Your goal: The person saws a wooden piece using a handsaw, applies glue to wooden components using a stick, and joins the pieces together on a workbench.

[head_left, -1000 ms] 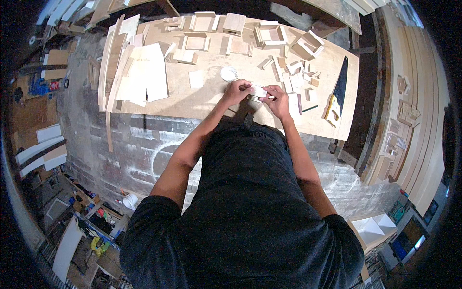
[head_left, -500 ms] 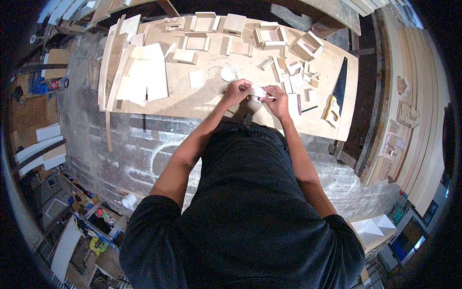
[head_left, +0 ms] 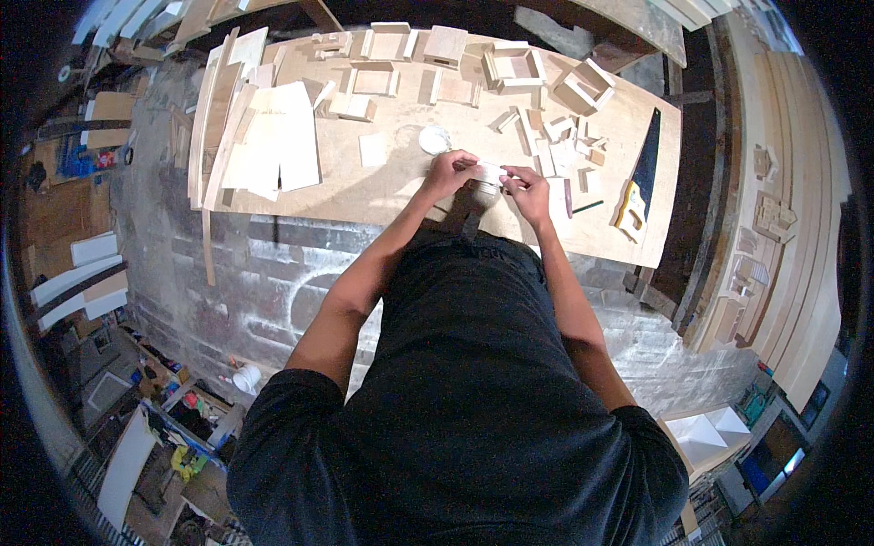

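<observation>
Bench (head_left: 401,196) first — a long plywood top crowded with wood offcuts, its near edge running just below the grip. Both hands meet over that edge: left hand (head_left: 449,173) and right hand (head_left: 526,189) each pinch one end of a small pale wood strip (head_left: 492,171), fingers closed on it, thumbs on top as far as the view allows. The strip is held clear of the top or barely above it; contact cannot be told at this size.

Risks, judged from the layout:
- Strip sits right at the near edge, so a slipped pinch would likely send it off the bench onto the floor below, among clutter where a small piece is hard to find.
- Small blocks (head_left: 555,146) lie just beyond and to the right of the grip — a sideways sweep of the right hand could scatter them.
- Handsaw (head_left: 640,177) lies further right, well apart from the grip, handle toward the near edge; a wide reach that way meets the blade.
- White round lid (head_left: 434,139) sits just beyond the left hand and is easily knocked.

Open room: bare bench to the left of the grip, between it and the flat pale boards (head_left: 278,136). Open box frames (head_left: 514,65) stand far beyond, out of the way.
</observation>
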Available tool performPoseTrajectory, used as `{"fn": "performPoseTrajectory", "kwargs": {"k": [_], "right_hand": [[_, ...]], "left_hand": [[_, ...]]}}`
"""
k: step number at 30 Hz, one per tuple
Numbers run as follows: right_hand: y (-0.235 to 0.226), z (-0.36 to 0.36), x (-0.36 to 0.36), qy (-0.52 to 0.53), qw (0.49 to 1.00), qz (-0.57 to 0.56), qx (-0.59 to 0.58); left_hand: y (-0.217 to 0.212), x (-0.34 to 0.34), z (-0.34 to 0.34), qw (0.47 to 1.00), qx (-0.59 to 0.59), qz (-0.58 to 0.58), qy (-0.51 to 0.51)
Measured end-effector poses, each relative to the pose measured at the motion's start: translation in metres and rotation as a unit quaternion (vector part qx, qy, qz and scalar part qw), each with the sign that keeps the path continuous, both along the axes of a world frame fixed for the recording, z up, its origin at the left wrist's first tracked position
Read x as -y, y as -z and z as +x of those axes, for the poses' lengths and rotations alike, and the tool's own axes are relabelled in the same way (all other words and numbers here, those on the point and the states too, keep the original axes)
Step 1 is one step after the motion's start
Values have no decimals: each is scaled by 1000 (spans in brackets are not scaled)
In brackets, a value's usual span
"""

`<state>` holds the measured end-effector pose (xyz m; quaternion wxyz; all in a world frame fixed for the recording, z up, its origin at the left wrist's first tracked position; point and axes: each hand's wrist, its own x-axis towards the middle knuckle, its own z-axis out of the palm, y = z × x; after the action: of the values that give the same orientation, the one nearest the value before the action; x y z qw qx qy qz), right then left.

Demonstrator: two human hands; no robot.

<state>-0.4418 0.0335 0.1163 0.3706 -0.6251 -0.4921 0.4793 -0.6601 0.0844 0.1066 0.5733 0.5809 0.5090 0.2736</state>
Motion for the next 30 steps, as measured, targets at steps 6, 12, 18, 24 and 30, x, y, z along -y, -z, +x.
{"fn": "performPoseTrajectory", "kwargs": {"k": [6,12,18,24,30], "right_hand": [[3,0,-1,-4,1000,-23,-15],[2,1,-2,-3,999,-33,-13],[9,2,1,-11,999,-16,-28],[4,6,5,-82,995,-11,60],[3,0,3,-73,995,-8,65]], "left_hand": [[-3,-1,1,1000,-8,12,4],[-3,-3,2,1000,-13,-19,9],[12,-1,1,1000,10,24,-8],[-23,-5,6,954,-108,254,118],[-36,-8,20,935,-158,245,203]]}}
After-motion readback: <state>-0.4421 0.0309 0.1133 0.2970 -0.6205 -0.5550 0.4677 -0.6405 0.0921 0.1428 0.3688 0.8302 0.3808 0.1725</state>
